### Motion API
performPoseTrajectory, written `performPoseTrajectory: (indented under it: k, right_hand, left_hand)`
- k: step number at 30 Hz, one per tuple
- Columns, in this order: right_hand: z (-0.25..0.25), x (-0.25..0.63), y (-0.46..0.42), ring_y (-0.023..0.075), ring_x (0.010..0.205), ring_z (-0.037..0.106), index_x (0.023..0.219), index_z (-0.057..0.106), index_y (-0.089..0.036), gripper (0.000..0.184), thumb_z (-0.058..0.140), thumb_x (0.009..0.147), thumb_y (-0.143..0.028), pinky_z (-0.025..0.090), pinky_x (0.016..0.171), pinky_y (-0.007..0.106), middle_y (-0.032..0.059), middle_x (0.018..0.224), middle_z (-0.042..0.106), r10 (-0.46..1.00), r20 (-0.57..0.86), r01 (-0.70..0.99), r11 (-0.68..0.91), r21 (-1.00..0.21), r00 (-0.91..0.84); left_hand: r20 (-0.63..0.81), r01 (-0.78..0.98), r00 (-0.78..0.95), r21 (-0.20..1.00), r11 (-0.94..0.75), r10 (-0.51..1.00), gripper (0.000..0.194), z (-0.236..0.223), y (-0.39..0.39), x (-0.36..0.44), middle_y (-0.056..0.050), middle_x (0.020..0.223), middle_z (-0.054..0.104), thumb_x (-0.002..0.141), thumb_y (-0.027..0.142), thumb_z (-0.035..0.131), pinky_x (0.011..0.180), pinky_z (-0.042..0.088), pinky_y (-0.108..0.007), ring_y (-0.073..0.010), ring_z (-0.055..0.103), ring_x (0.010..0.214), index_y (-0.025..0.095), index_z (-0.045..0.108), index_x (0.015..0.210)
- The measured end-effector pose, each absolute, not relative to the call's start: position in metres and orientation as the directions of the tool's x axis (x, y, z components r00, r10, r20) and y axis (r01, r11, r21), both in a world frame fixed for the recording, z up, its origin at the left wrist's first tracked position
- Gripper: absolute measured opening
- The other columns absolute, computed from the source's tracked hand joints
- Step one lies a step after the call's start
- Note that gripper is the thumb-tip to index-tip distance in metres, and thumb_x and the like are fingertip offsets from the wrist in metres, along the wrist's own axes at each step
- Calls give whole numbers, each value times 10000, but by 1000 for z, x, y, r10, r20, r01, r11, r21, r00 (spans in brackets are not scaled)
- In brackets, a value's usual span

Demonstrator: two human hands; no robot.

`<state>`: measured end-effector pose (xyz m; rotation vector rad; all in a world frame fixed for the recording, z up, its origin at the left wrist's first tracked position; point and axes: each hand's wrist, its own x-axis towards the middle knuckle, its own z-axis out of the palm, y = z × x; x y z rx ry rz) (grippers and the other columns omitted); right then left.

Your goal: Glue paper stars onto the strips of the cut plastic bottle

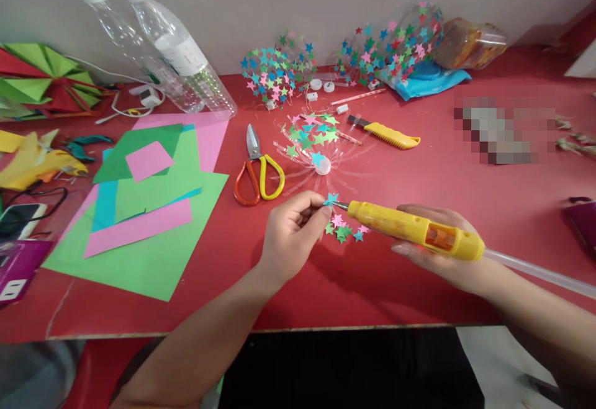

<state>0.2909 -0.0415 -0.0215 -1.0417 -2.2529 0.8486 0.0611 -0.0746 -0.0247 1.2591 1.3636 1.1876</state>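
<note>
Between the thumb and fingers of my left hand (pixel 295 232) is a small blue paper star (pixel 331 199). My right hand (pixel 442 260) is wrapped round a yellow hot glue gun (pixel 395 221), whose metal nozzle meets or nearly meets the star; a clear glue stick (pixel 535 269) sticks out of its back end. Just beyond my hands lies a bottle top cut into clear strips with a white cap (pixel 322 166), its far strips carrying green, pink and blue stars. Below the nozzle, several loose paper stars (pixel 343 230) lie on the red table (pixel 326 303).
Scissors (pixel 256 170) lie left of the strips, a yellow box cutter (pixel 391 134) to the right. Coloured paper sheets (pixel 153 210) cover the left side, beside another yellow glue gun (pixel 41 167). Plastic bottles (pixel 181 55) lean on the wall near star-covered clear balls (pixel 270 74).
</note>
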Motion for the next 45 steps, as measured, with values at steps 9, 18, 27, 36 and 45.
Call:
performPoseTrajectory:
  k: [9,18,27,36,45]
  right_hand:
    - [-24,292,-42,198,641,636,792,673,-276,241,601,837,-501,498,514,319,15,669,622,813,177,502,497,-708,-555]
    - [-20,288,-42,142,525,552,662,534,-245,317,572,859,-492,407,462,282,-5,613,552,806,161,499,495,-711,-570]
    - [-16,287,-37,98,496,408,679,419,-235,301,536,891,-414,317,488,262,-37,613,431,726,272,512,654,-557,-631]
    - [0,317,-15,210,778,551,964,459,-227,187,535,803,-285,440,649,341,87,980,526,862,208,791,507,-341,-463]
    - [-45,325,15,218,812,602,1066,527,-180,360,533,707,-152,471,733,358,102,1056,566,836,-56,835,537,-118,-545]
  left_hand:
    - [-13,126,-72,992,22,997,151,-24,-74,61,61,464,470,838,197,560,387,296,-194,-50,375,383,189,554,688]
    - [54,226,-67,973,-38,996,143,-27,-74,61,62,490,457,852,198,537,409,310,-194,-60,381,406,193,545,709]
    - [494,666,75,622,-413,866,131,-31,-74,55,33,568,508,833,147,541,508,345,-218,-77,401,495,185,605,725]
    - [111,119,-122,988,-96,986,117,-28,-68,48,59,494,492,882,227,531,382,310,-197,-55,390,386,198,564,774]
    - [-110,-132,39,985,114,993,141,-28,-68,50,54,478,510,875,238,497,342,268,-163,-39,384,366,180,560,763]
